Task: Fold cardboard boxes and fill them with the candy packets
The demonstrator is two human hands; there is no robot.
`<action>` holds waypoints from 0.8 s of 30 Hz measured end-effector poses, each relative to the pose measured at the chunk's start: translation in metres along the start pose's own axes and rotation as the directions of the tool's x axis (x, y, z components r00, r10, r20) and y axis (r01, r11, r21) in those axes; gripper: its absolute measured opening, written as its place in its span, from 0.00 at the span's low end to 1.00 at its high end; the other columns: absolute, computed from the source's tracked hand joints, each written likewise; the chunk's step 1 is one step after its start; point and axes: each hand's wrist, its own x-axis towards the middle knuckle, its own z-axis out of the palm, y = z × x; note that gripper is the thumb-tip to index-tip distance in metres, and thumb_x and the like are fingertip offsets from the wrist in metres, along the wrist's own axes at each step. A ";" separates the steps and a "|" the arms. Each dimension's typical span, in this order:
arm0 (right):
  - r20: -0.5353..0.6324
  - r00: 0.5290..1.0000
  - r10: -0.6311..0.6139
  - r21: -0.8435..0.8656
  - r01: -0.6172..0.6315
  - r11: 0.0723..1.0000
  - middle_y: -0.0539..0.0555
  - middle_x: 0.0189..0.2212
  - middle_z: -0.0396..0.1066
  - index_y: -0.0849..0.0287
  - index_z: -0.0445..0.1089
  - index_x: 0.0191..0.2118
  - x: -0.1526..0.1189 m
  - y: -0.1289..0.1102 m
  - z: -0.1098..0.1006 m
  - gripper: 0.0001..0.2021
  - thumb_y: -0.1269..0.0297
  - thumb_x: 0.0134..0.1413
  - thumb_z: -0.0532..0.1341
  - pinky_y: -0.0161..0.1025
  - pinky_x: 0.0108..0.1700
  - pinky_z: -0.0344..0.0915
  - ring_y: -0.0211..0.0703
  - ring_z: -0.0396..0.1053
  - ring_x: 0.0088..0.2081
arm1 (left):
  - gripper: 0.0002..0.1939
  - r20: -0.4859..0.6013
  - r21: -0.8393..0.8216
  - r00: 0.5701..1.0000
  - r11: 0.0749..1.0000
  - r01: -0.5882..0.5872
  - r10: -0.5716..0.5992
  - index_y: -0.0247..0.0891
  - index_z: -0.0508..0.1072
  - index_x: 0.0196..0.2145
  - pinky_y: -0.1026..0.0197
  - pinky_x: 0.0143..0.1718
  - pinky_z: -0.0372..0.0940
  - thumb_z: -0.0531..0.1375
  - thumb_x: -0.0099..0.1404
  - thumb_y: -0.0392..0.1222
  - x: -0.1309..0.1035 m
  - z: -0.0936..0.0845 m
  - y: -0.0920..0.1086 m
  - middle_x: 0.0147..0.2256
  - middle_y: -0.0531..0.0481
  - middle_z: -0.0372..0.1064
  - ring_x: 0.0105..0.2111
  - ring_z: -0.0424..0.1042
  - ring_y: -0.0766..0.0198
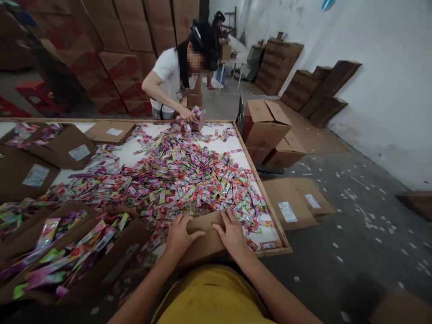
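Observation:
A brown cardboard box is held close against my body, at the near edge of the table. My left hand grips its left side, with the thumb lying across the top. On the opposite side my right hand grips it, fingers over the far edge and thumb on the top. Just beyond the box spreads a large heap of small colourful candy-like packets. What is inside the box, if anything, cannot be seen.
Open cartons full of packets stand at the left. Across the wooden-rimmed white table, a person in a white shirt holds packets over a small box. Flattened cardboard and cartons lie right; boxes are stacked behind.

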 end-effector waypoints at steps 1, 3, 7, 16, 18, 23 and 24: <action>0.007 1.000 -0.002 -0.013 0.002 1.000 0.64 0.61 0.62 0.58 0.70 0.57 0.000 0.000 0.000 0.23 0.52 0.60 0.60 0.58 0.59 0.60 0.64 0.61 0.59 | 0.23 0.006 -0.030 1.000 0.999 0.024 -0.024 0.41 0.73 0.39 0.51 0.48 0.63 0.68 0.51 0.56 0.005 0.001 -0.001 0.42 0.46 0.71 0.45 0.69 0.50; 0.039 0.999 -0.009 -0.027 0.010 1.000 0.63 0.61 0.63 0.56 0.73 0.54 0.001 0.001 -0.004 0.20 0.54 0.61 0.59 0.60 0.57 0.60 0.65 0.62 0.58 | 0.17 0.012 -0.147 0.992 0.981 0.124 -0.124 0.41 0.74 0.36 0.53 0.45 0.63 0.66 0.54 0.55 0.016 0.003 -0.003 0.37 0.47 0.74 0.41 0.71 0.53; 0.028 0.999 -0.041 0.105 0.038 0.994 0.59 0.60 0.64 0.54 0.75 0.52 0.000 0.014 -0.011 0.17 0.56 0.64 0.55 0.55 0.60 0.59 0.58 0.63 0.58 | 0.20 -0.161 -0.579 0.826 0.730 0.364 -0.540 0.37 0.73 0.27 0.58 0.37 0.62 0.56 0.61 0.59 0.036 0.013 -0.006 0.27 0.49 0.72 0.32 0.69 0.59; 0.089 0.990 -0.105 -0.051 0.110 0.993 0.56 0.52 0.71 0.53 0.77 0.43 0.004 0.008 -0.016 0.10 0.63 0.61 0.59 0.57 0.56 0.55 0.58 0.61 0.55 | 0.05 0.081 0.026 0.986 0.988 -0.151 0.148 0.42 0.73 0.30 0.49 0.52 0.55 0.60 0.61 0.43 0.029 0.001 0.034 0.40 0.48 0.71 0.45 0.66 0.54; 0.209 0.959 -0.194 -0.072 0.212 0.975 0.56 0.43 0.73 0.56 0.77 0.39 0.009 0.004 -0.014 0.08 0.68 0.60 0.59 0.51 0.52 0.58 0.52 0.64 0.48 | 0.02 0.214 0.131 0.953 0.961 -0.245 0.214 0.42 0.73 0.30 0.46 0.53 0.54 0.60 0.60 0.38 0.021 0.002 0.043 0.43 0.47 0.69 0.47 0.64 0.53; 0.306 0.916 -0.258 -0.094 0.299 0.950 0.56 0.36 0.71 0.57 0.75 0.28 0.014 0.003 -0.002 0.10 0.71 0.57 0.58 0.45 0.50 0.59 0.49 0.63 0.42 | 0.10 0.300 0.174 0.936 0.953 -0.246 0.187 0.43 0.76 0.41 0.39 0.57 0.52 0.58 0.62 0.42 0.019 0.010 0.039 0.52 0.41 0.66 0.56 0.59 0.45; 0.289 0.924 -0.250 -0.099 0.288 0.953 0.57 0.37 0.71 0.57 0.75 0.29 0.014 0.003 0.000 0.10 0.71 0.57 0.57 0.46 0.51 0.59 0.50 0.63 0.43 | 0.19 0.351 0.124 0.918 0.962 -0.242 0.186 0.46 0.74 0.48 0.37 0.59 0.50 0.62 0.59 0.49 0.022 0.009 0.036 0.59 0.40 0.61 0.60 0.55 0.41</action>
